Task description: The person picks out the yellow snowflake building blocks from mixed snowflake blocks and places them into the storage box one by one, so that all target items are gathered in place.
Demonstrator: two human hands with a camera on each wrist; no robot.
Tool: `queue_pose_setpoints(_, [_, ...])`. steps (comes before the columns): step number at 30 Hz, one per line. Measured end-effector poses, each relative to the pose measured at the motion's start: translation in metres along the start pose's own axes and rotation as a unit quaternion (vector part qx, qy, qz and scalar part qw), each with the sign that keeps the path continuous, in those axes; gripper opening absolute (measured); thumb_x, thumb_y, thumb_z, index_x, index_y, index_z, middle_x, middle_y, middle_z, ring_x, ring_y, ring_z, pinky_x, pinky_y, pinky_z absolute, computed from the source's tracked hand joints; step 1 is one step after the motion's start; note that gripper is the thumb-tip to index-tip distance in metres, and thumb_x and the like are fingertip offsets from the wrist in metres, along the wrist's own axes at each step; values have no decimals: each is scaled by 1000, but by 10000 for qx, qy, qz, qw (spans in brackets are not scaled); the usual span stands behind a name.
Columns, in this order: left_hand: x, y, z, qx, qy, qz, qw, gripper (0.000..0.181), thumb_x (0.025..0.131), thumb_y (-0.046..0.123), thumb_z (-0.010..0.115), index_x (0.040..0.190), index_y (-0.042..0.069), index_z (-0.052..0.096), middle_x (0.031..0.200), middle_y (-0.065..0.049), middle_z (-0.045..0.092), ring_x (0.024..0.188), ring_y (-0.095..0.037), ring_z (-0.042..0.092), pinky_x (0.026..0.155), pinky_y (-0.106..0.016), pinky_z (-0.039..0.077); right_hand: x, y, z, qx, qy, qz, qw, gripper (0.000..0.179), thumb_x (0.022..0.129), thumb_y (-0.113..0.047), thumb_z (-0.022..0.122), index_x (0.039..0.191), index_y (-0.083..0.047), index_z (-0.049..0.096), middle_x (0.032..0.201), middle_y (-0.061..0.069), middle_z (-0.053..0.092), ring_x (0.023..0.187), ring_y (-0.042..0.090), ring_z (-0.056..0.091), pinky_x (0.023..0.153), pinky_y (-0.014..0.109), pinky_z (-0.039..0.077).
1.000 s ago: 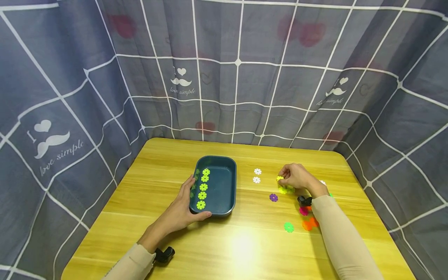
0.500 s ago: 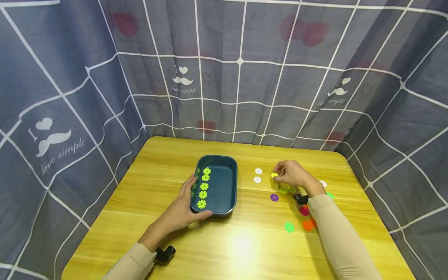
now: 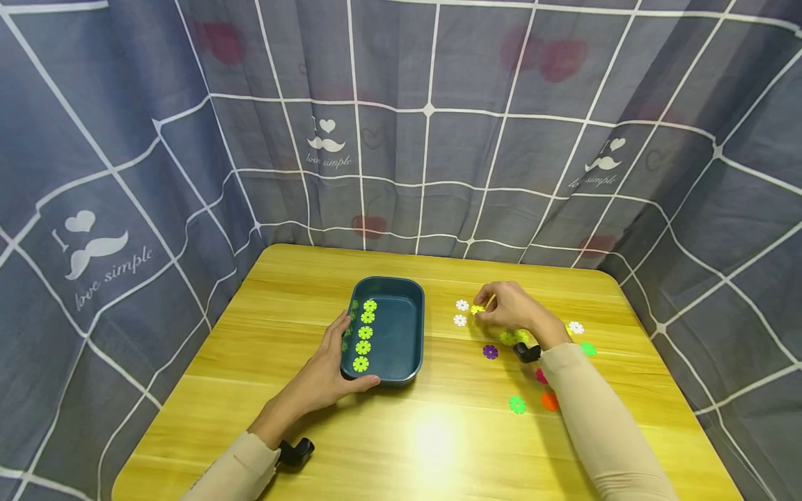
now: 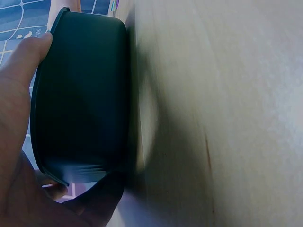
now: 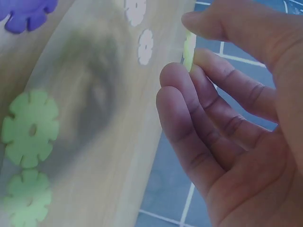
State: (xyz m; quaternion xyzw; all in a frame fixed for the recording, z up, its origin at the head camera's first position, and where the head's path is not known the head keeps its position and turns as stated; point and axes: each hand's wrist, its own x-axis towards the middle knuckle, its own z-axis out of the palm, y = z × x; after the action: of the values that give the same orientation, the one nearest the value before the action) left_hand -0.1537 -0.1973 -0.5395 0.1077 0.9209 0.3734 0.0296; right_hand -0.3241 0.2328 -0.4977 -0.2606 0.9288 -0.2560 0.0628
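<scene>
We see the left hand (image 3: 319,376) gripping the blue tray (image 3: 401,335) at its eight o'clock, thumb and fingers parted around the corner. The right hand (image 3: 510,307), fingers curved, pinches a yellow disc (image 3: 477,309) at the tray's three o'clock; from that disc, two white discs (image 3: 461,305) lie at nine.

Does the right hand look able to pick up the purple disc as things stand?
Probably not without first letting go: the right hand pinches a yellow disc. The purple disc itself lies uncovered nearby on the table.
</scene>
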Motion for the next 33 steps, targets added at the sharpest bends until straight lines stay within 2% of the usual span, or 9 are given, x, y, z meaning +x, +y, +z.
queue_pose_setpoints(4, [0,0,0,21,6,2,10000,144,89,71,95,187,7,10,197,-16,10,174,-49,39,135,-71,44,2,-6,0,28,-42,-100,9999,26,96,-16,92,119,-7,86,108,6,84,92,12,80,85,33,68])
queue_pose_setpoints(12, [1,-1,0,-17,18,0,10000,144,89,71,95,187,7,11,197,-16,10,175,-49,38,135,-72,43,7,-17,1,-93,-25,-408,9991,21,94,-12,91,116,-8,88,109,5,86,89,9,78,83,30,66])
queue_pose_setpoints(18, [1,-1,0,-32,10,20,10000,144,89,69,95,186,7,10,197,-16,9,175,-49,38,136,-72,43,6,-29,1,-123,-141,-651,9977,21,98,-14,92,118,-10,88,115,6,83,90,8,78,83,29,67])
queue_pose_setpoints(27, [0,-1,-2,35,4,41,10000,143,89,69,95,186,6,11,196,-18,10,174,-50,38,135,-72,43,12,-45,2,-165,-82,-1061,9942,20,95,-15,94,113,-11,88,109,5,81,86,5,77,81,25,66])
queue_pose_setpoints(33, [0,-2,-4,102,-44,112,9999,142,90,68,95,186,6,11,196,-19,10,174,-51,38,135,-73,42,13,-59,2,-186,-231,-1199,9923,20,97,-14,91,116,-9,87,112,8,81,87,9,79,81,25,67])
